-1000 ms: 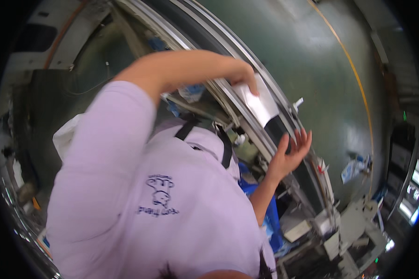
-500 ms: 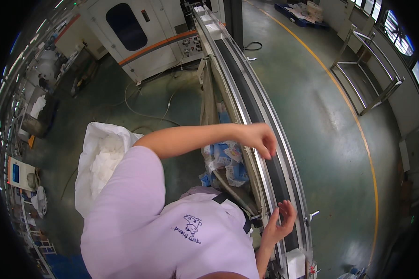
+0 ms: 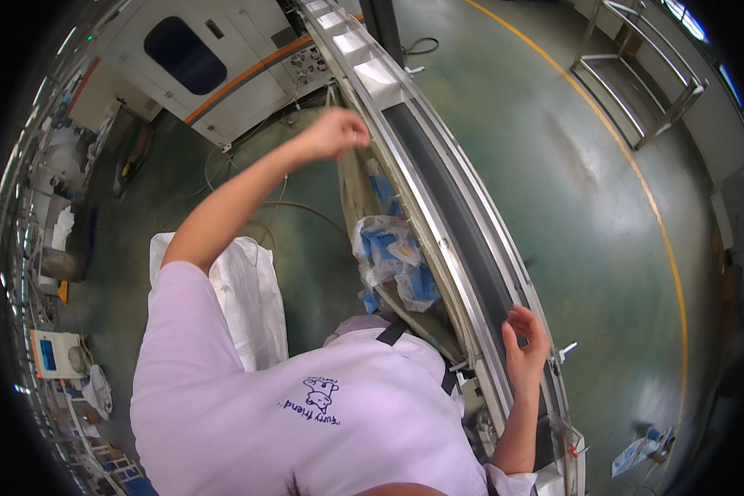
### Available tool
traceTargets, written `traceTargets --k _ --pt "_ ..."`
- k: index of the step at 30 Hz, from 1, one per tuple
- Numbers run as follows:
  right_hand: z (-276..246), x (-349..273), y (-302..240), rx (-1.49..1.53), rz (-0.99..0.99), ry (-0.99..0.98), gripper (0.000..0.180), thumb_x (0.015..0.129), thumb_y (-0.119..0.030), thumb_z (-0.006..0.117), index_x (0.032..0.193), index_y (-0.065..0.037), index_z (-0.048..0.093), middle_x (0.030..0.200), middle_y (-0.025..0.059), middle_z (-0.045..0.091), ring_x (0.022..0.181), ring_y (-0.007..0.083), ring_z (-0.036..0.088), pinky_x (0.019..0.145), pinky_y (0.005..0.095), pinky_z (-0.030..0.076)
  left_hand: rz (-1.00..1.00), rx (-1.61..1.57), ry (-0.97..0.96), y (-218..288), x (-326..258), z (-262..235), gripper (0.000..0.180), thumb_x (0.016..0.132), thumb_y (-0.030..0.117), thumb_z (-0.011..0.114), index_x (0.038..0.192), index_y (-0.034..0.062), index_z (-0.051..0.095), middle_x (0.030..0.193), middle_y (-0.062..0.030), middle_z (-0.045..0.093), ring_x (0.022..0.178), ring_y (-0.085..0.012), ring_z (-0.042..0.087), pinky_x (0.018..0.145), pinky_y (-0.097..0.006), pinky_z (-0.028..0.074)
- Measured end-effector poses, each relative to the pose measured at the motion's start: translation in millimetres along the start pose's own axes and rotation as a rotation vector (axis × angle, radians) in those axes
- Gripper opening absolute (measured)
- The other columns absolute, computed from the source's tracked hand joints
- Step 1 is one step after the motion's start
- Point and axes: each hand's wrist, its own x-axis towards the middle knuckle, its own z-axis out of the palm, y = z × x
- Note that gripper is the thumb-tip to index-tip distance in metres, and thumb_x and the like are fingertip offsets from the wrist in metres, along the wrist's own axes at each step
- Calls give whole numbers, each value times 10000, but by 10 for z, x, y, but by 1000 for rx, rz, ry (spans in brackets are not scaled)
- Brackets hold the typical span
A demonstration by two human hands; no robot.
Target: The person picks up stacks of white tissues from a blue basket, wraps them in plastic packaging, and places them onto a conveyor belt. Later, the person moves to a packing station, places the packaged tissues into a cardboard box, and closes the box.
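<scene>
The long conveyor [image 3: 448, 194] runs down the scene, its dark belt bare between the 2 hands; its top end and lower end are cut off or lost toward the rim. The work in hand seems to be at a gap between contacts: no pack is visibly held. Behind stands a white cabinet [image 3: 246, 43], cut off at the top. The white sack [image 3: 255, 302] is partly hidden by the left arm and shirt, so its contents cannot be told. The blue and white wrappers [image 3: 388, 252] beside the conveyor blur into a heap.

The left hand [image 3: 335, 134] hangs near the conveyor's left edge, fingers curled and blurred; whether its grip is closed, I cannot tell. The right hand [image 3: 527, 345] is over the conveyor's right side, grip open and empty, thumb apart from fingers.

The white packs [image 3: 378, 76], at least 3, sit in a row on the upper conveyor, beyond the left hand. Taking the nearest would, I judge, call for a longer reach and spread fingers.
</scene>
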Motion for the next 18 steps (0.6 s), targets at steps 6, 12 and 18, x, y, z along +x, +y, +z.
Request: traceTargets --k 6,12,18 --pt "-52 212 397 524 416 -334 459 842 -166 576 1250 -20 426 1194 132 503 1077 191 507 924 296 387 423 530 278 -196 1290 -27 321 762 159 630 1009 -33 560 963 -195 602 964 -287 561 803 -359 449" --pt "314 543 658 742 617 -434 666 874 -359 518 1351 7 232 1349 152 357 1228 222 374 1006 329 304 54 938 -302 26 1835 1071 773 558 531 744 936 -114 550 961 -264 574 919 -371 556 810 -382 441" --pt "731 761 1023 839 680 -168 958 760 -421 652 1343 101 100 1330 244 291 1238 268 336 1029 335 262 -216 279 -593 184 1453 2254 939 472 314 866 1184 -102 417 1168 -192 511 1089 -283 497 908 -330 408"
